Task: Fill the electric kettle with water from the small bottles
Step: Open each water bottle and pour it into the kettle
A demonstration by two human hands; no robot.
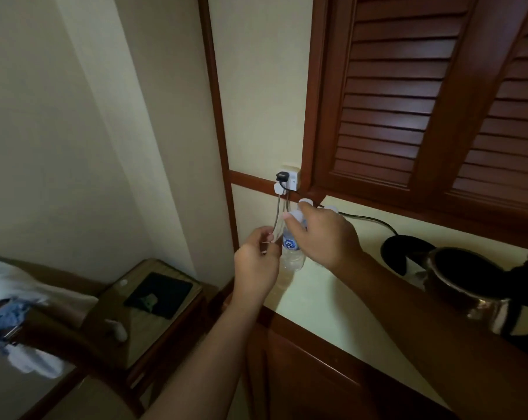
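The left hand (256,256) comes first, curled near the lower body of a small bottle (293,253) that stands upright on the cream worktop (332,304), close to its left end. The left grip looks loosely closed, with its fingertips beside the bottle's left side and near the hanging cords; blur hides whether it actually clasps the plastic. The bottle's long axis runs vertical, its blue label facing the camera. The right hand (323,234) sits over the bottle's top, fingers bent around the white cap (296,215), so its grip is closed on the cap, probably to unscrew it. Two more caps (305,202) show just behind. Well to the right stands the electric kettle (468,283), mouth open and dark, its lid (405,250) raised. The pour will have to travel rightward, and the right hand lies nearer the kettle.
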